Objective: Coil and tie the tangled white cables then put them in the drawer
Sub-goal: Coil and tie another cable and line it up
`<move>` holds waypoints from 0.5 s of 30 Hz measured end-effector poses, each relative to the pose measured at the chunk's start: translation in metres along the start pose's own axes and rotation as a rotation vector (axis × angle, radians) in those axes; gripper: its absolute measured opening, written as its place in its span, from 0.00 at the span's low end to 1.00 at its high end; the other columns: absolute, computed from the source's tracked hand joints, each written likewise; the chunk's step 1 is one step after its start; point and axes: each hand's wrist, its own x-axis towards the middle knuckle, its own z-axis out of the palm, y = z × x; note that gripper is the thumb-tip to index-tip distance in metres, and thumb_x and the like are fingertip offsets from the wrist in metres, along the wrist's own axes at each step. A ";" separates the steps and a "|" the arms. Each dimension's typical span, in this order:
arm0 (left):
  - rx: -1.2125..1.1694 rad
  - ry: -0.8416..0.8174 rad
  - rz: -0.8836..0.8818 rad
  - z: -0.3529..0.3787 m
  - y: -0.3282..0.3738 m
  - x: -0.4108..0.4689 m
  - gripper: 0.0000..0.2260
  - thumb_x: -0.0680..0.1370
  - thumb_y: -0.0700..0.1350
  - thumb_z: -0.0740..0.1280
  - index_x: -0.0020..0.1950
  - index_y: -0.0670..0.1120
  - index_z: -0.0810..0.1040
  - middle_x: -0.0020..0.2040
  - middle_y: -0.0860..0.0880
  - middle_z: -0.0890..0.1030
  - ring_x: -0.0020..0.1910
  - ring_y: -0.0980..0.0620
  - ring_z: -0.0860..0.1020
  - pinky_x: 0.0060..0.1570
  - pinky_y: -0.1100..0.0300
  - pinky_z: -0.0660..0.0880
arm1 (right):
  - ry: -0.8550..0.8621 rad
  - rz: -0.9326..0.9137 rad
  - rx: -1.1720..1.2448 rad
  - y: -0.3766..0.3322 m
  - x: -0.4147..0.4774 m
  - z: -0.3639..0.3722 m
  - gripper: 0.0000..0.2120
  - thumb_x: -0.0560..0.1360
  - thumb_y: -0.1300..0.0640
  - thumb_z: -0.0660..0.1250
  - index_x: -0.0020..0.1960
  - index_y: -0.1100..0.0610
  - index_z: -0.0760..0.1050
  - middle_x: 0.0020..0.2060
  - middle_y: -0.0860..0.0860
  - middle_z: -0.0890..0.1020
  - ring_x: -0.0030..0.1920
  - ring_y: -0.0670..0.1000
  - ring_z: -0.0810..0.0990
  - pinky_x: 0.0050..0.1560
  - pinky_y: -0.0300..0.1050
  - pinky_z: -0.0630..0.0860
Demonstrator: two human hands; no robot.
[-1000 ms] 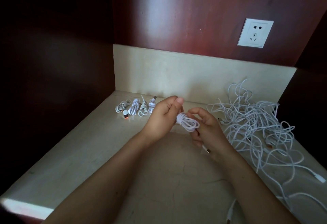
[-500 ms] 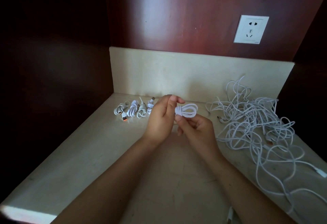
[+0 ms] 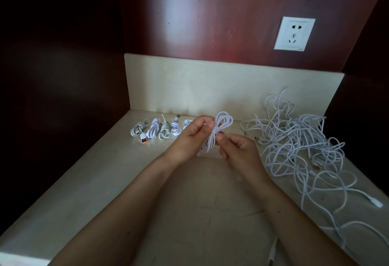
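Cable work fills the head view: one white coil is held above the counter, cinched at its waist by several wraps, with loops fanning out above and below. The left hand pinches the coil at the wraps, thumb and fingers curled on it. The right hand, fingers curled, pinches the same waist from the other side. It seems to be on the loose tail, though the tail's end is hidden.

A row of tied bundles lies by the backsplash, just left of the hands. The tangled pile sprawls to the right, well apart from that row. No drawer shows.

The likely failure is at the waist — if the tail is not tucked under a wrap before either pinch loosens, the springy cable could unwind and the loops spill open. Setting it down near the pile could also snag a stray strand.
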 end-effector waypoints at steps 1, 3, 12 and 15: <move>-0.004 0.001 0.004 0.000 0.000 0.000 0.15 0.80 0.49 0.61 0.55 0.38 0.75 0.46 0.43 0.79 0.45 0.50 0.77 0.50 0.55 0.75 | 0.000 0.011 0.000 0.000 -0.001 0.000 0.16 0.79 0.59 0.66 0.32 0.57 0.79 0.21 0.47 0.70 0.22 0.42 0.64 0.26 0.34 0.62; -0.051 0.018 0.002 0.002 -0.001 0.000 0.08 0.83 0.44 0.60 0.54 0.40 0.74 0.45 0.44 0.81 0.41 0.52 0.79 0.46 0.57 0.78 | 0.014 0.040 -0.003 -0.002 -0.001 -0.001 0.17 0.79 0.58 0.67 0.31 0.57 0.78 0.21 0.49 0.70 0.21 0.44 0.63 0.24 0.36 0.61; -0.064 0.101 0.064 0.003 -0.005 0.003 0.02 0.80 0.40 0.65 0.48 0.46 0.74 0.41 0.44 0.81 0.37 0.53 0.79 0.40 0.58 0.76 | -0.014 0.151 0.072 -0.009 -0.004 -0.002 0.04 0.74 0.64 0.71 0.42 0.59 0.83 0.21 0.49 0.75 0.18 0.41 0.66 0.20 0.33 0.61; -0.015 0.136 0.081 0.003 -0.010 0.005 0.04 0.77 0.45 0.68 0.48 0.48 0.74 0.40 0.45 0.79 0.38 0.53 0.78 0.41 0.59 0.75 | 0.005 0.111 0.027 -0.011 -0.003 -0.002 0.06 0.73 0.65 0.72 0.42 0.55 0.83 0.22 0.46 0.77 0.19 0.40 0.70 0.23 0.31 0.64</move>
